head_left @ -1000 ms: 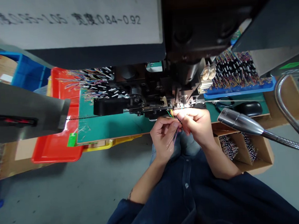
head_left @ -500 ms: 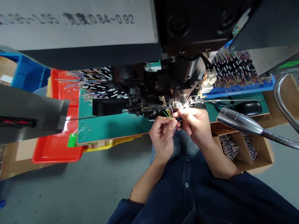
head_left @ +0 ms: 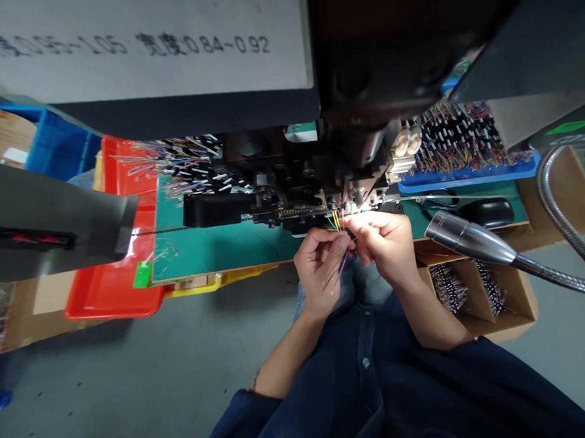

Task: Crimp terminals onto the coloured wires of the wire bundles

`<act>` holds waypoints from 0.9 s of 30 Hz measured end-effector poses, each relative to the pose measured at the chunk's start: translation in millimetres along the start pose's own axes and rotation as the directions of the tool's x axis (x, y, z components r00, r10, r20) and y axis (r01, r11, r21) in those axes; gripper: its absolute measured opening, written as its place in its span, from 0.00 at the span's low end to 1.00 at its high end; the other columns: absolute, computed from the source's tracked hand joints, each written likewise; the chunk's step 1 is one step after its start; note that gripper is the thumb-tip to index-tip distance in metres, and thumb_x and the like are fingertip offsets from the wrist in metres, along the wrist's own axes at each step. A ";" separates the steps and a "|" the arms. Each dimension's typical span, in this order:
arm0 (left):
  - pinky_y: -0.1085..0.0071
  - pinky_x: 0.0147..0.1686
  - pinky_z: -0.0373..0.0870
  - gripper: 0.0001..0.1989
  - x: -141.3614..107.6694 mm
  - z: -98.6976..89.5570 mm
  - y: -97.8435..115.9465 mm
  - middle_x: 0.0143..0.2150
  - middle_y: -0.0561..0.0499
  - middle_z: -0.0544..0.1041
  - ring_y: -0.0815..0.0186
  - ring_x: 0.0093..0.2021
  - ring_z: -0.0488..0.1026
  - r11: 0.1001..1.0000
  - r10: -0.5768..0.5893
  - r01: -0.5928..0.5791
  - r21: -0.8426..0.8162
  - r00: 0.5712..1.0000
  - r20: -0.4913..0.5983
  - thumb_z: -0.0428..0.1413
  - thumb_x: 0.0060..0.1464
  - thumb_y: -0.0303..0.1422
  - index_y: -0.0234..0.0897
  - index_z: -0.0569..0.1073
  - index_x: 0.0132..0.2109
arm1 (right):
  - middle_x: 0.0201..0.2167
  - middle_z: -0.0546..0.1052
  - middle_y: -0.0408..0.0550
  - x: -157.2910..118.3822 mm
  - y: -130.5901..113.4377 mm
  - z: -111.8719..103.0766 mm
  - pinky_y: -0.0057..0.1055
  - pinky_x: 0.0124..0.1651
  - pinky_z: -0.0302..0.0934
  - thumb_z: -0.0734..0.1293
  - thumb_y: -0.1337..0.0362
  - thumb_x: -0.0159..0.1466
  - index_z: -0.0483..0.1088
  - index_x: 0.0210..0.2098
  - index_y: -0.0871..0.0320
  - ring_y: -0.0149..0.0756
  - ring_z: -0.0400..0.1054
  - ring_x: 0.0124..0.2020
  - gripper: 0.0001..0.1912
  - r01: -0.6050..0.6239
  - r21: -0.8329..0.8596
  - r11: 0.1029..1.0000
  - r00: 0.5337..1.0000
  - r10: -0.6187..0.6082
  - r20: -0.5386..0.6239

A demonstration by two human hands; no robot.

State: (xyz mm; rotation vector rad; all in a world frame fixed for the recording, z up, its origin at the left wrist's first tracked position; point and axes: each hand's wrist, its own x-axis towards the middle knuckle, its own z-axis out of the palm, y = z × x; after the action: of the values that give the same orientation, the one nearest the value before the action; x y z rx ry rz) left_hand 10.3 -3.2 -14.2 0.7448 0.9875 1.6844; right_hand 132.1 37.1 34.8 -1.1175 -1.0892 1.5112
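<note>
Nearest is the person's dark blue shirt (head_left: pixel 409 384), with bare forearms reaching out from it toward twelve o'clock. The left hand (head_left: pixel 320 264) pinches a few thin coloured wires (head_left: pixel 337 221) between thumb and forefinger; green and yellow ends point up to twelve o'clock, and a purple length hangs below the grip. Just beside it at three o'clock, the right hand (head_left: pixel 387 242) has its thumb and fingers bunched together under bright light; whether they grip a wire cannot be told.

Right past the fingertips, at twelve o'clock, stands the black machine (head_left: pixel 310 178). Measured from the hands, a metal lamp (head_left: pixel 469 239) points in from three o'clock, and a divided cardboard box (head_left: pixel 510 327) lies nearer four. A red tray (head_left: pixel 112 291) is at nine. Farther off, a blue tray (head_left: pixel 470 178) of wire bundles (head_left: pixel 457 134) lies toward two.
</note>
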 end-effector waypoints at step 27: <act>0.72 0.35 0.84 0.13 0.1 0.4 -1.6 0.37 0.53 0.85 0.67 0.35 0.86 1.000 0.008 -0.008 0.013 0.999 -0.031 0.75 0.70 0.41 0.41 0.82 0.43 | 0.12 0.69 0.37 1.6 7.6 1.0 0.35 0.29 0.74 0.81 0.44 0.72 0.89 0.35 0.53 0.32 0.63 0.16 0.20 -0.033 0.087 0.996 0.998 0.038 -0.056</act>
State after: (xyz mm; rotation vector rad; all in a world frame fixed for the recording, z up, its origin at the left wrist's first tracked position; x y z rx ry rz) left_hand 11.3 -2.8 -15.4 0.7338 1.0187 1.7029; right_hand 129.6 37.2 27.4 -1.1188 -0.9608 1.5304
